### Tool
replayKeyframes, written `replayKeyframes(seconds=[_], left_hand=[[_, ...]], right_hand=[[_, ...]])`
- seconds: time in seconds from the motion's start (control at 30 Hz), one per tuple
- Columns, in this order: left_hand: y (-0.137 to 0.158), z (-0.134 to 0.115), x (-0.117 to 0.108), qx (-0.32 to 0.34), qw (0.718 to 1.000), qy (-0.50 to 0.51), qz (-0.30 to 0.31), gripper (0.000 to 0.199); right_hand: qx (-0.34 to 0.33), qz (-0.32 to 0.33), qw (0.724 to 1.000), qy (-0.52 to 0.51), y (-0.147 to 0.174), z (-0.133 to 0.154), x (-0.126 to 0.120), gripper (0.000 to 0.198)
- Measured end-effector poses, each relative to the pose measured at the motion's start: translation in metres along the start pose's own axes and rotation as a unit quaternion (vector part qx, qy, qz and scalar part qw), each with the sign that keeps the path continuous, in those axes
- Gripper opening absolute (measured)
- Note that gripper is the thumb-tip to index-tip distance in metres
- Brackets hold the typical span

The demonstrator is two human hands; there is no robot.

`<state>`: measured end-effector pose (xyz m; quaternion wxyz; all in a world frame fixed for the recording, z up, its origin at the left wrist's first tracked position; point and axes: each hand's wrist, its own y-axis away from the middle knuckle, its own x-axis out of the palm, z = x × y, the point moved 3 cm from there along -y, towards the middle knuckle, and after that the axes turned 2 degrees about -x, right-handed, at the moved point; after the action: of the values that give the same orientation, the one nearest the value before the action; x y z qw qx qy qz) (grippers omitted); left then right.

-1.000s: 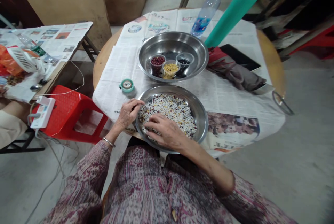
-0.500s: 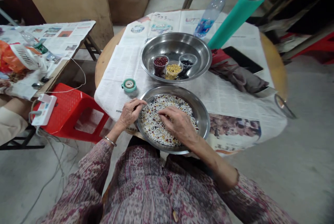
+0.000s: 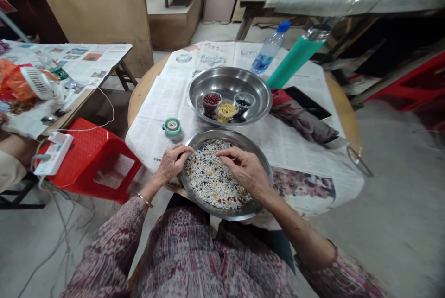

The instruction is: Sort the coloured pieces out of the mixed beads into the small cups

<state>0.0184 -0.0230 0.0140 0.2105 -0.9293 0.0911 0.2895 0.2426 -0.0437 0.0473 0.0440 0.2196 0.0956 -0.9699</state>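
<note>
Head — white grain (image 3: 213, 182) flecked red, yellow, black; left hand (image 3: 172, 161), right hand (image 3: 247, 170) curled — grasp unclear.

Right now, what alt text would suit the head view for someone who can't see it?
A bare right hand is over a metal basin of mixed grains, the left hand at its rim. Beyond it, a second basin holds three clear cups of red, yellow and black grains.

Grains (image 3: 212, 182) in near basin (image 3: 240, 138), cups (image 3: 227, 112) in basin behind (image 3: 231, 74), tape roll (image 3: 172, 126) left
</note>
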Motion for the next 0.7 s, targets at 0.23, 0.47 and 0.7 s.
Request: replayKeyframes(seconds=[0.23, 0.47, 0.7], left_hand=[[0.001, 0.006, 0.001, 0.012, 1.0, -0.002, -0.003, 0.023], [0.002, 0.008, 0.002, 0.005, 1.0, -0.007, 0.004, 0.023], [0.005, 0.008, 0.002, 0.009, 1.0, 0.0, -0.003, 0.023]], right_hand=[[-0.026, -0.057, 0.998, 0.019, -0.079, 0.02, -0.019, 0.017], [-0.003, -0.113, 0.986, 0.119, -0.161, 0.03, -0.028, 0.031], [-0.05, -0.079, 0.993, 0.074, -0.082, 0.029, -0.026, 0.021]])
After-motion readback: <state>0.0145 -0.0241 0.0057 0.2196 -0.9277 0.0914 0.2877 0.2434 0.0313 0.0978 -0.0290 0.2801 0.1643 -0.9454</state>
